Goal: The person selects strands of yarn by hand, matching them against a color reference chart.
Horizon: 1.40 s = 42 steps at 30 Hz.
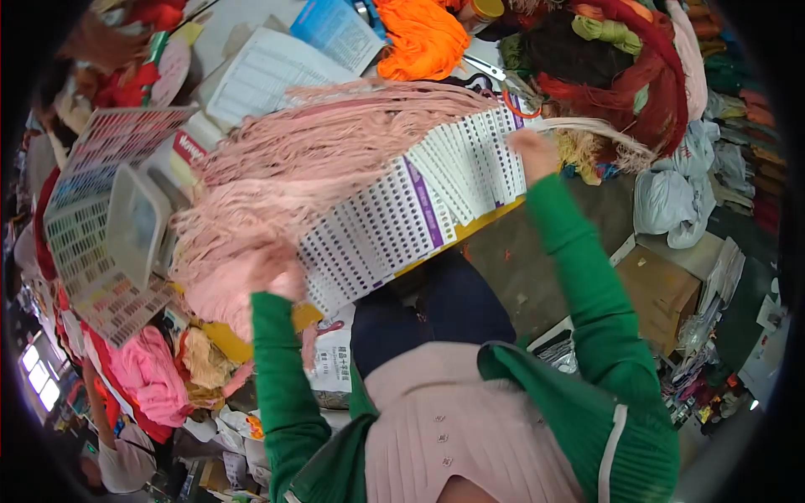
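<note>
A long fan of white cards with rows of punched holes and purple strips (369, 222) lies along the table's near edge. Pink yarn strands (310, 138) spread behind it and out to the left. Over the pink yarn at the cards' left end is my left hand (281, 270), blurred, its fingers hard to separate. At the cards' right end, close to some pale strands (587, 127), is my right hand (534, 152); its fingers are bent together, and what they hold, if anything, is too small to make out.
Scissors (485, 67) and orange yarn (422, 38) lie at the back. Printed sheets (272, 74) are behind the pink yarn. A plastic basket (80, 218) stands left, dark red yarn (646, 101) right. Another person (126, 459) is at the lower left.
</note>
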Each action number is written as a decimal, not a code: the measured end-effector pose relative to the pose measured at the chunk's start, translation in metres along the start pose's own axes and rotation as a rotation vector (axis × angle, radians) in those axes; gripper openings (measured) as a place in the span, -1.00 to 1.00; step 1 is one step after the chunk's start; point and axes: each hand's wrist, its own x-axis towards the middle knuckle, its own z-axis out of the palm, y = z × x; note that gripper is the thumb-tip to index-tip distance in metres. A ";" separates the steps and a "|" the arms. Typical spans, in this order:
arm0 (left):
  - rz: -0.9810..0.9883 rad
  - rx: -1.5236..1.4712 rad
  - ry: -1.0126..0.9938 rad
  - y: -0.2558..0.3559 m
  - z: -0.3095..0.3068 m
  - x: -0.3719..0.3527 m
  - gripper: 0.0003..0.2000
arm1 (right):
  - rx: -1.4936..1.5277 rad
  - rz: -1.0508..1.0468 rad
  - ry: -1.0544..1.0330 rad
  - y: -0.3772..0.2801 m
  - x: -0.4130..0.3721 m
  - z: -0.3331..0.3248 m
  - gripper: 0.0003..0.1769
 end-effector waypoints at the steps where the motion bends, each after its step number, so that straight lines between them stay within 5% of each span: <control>1: -0.144 -0.004 -0.036 -0.015 0.038 0.013 -0.76 | -0.074 -0.092 -0.068 0.027 0.003 0.032 -0.93; 3: -0.534 -0.248 -0.231 -0.046 0.090 0.046 -0.79 | -0.063 -0.040 -0.115 0.034 -0.004 0.083 -0.93; 4: -0.561 -0.151 -0.465 -0.068 0.096 0.071 -0.83 | -0.076 -0.035 -0.112 0.040 -0.005 0.104 -0.93; 6: -0.184 0.161 -0.336 -0.099 0.141 0.086 -0.80 | -0.120 -0.120 -0.114 0.048 -0.005 0.131 -0.92; 8: 0.151 0.122 -0.238 -0.145 0.167 0.113 -0.79 | -0.228 -0.276 -0.094 0.063 -0.001 0.143 -0.90; 9: 0.046 0.235 -0.107 -0.150 0.181 0.117 -0.81 | -0.270 -0.324 -0.079 0.071 -0.003 0.146 -0.89; 13: 0.170 0.410 -0.002 -0.166 0.187 0.135 -0.84 | -0.284 -0.353 -0.100 0.073 -0.003 0.140 -0.83; 16: 0.863 1.297 -0.155 -0.145 0.170 0.128 -0.69 | -0.284 -0.412 -0.027 0.072 0.002 0.130 -0.81; 18: 0.902 1.427 -0.119 -0.140 0.158 0.130 -0.68 | -0.337 -0.526 -0.198 0.073 0.000 0.128 -0.71; 20: 0.551 1.255 -0.133 -0.138 0.159 0.138 -0.71 | -0.364 -0.583 -0.399 0.070 -0.010 0.132 -0.55; 22: 0.238 0.760 -0.144 -0.129 0.168 0.131 -0.78 | -0.391 -0.592 -0.384 0.065 -0.020 0.132 -0.51; 27: 0.297 0.602 -0.282 -0.136 0.177 0.132 -0.95 | -0.192 -0.482 -0.398 0.071 -0.012 0.131 -0.55; 30: 0.468 0.841 -0.140 -0.146 0.173 0.144 -0.94 | -0.183 -0.399 -0.365 0.066 -0.012 0.134 -0.62; 35: -0.054 0.346 -0.125 -0.104 0.162 0.112 -0.87 | -0.241 -0.396 -0.355 0.065 -0.012 0.135 -0.68; 36: -0.299 0.112 -0.446 -0.095 0.147 0.111 -0.84 | -0.240 -0.389 -0.350 0.067 -0.013 0.134 -0.68; 37: -0.302 0.118 -0.443 -0.094 0.140 0.111 -0.84 | -0.205 -0.371 -0.370 0.068 -0.012 0.134 -0.71; 39: -0.392 -0.288 -0.891 -0.100 0.129 0.114 -0.78 | -0.124 -0.388 -0.362 0.071 -0.010 0.134 -0.78; 40: -0.447 -0.243 -1.084 -0.100 0.133 0.128 -0.78 | -0.124 -0.388 -0.361 0.071 -0.011 0.133 -0.78; 42: -0.198 0.310 -0.657 -0.109 0.157 0.130 -0.80 | 0.123 -0.154 -0.406 0.071 -0.012 0.132 -0.74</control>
